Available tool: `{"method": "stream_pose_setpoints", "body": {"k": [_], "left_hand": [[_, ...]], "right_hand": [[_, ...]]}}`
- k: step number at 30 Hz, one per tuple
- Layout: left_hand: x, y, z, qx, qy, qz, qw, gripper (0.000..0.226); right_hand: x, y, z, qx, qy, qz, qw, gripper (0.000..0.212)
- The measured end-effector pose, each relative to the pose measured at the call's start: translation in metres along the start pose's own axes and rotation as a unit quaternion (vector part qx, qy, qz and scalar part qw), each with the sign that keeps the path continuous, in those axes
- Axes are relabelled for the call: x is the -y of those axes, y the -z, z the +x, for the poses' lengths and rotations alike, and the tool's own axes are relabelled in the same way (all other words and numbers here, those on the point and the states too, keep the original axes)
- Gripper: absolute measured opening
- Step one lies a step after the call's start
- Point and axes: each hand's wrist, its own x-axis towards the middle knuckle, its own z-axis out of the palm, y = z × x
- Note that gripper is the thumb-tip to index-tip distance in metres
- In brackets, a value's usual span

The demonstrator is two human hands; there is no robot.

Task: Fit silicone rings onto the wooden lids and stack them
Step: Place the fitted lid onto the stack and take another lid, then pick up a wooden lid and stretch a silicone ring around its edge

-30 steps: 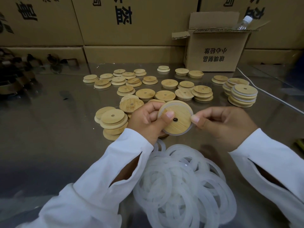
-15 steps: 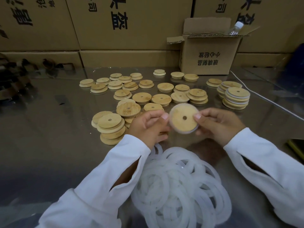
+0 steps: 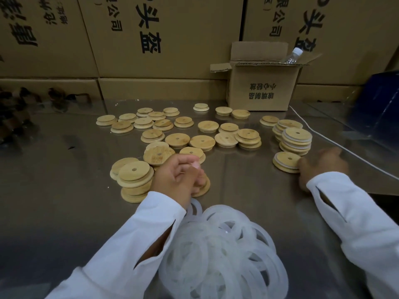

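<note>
Lids (image 3: 133, 175), bare, stacked at left; left hand (image 3: 179, 175) beside them, fingers loosely curled, empty. White rings (image 3: 222, 255) heaped nearer the viewer. Farther right, ringed lid (image 3: 286, 161) lies on surface (image 3: 237, 180) just before ringed stack (image 3: 296, 140); blurred right hand (image 3: 321, 165) touches it, grip indeterminate.

We see a dim, warm scene, lit softly and, it seems, from overhead. The bench (image 3: 237, 175) gives back a dull sheen beyond the hands and falls to near black beside the left sleeve (image 3: 121, 255). The right hand (image 3: 323, 165) is smeared by motion; the left hand (image 3: 179, 175) is sharp. The white rings (image 3: 222, 255) between the wrists glow pale. The boxes (image 3: 172, 39) beyond the hands bow with wide-angle distortion.
</note>
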Motion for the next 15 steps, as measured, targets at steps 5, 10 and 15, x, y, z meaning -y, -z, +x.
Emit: {"method": "stream_pose_setpoints", "body": {"k": [5, 10, 15], "left_hand": [[-0.002, 0.004, 0.006, -0.079, -0.030, 0.007, 0.996, 0.025], [-0.002, 0.004, 0.009, -0.092, -0.054, 0.046, 0.993, 0.033], [-0.001, 0.007, 0.012, -0.104, -0.063, 0.061, 0.991, 0.035]], "right_hand": [[0.011, 0.009, -0.030, -0.019, 0.195, -0.080, 0.977, 0.031], [0.041, -0.004, -0.094, 0.163, 0.431, 0.014, 0.888, 0.024], [0.067, -0.035, -0.121, 0.330, 0.419, 0.069, 0.843, 0.057]]}}
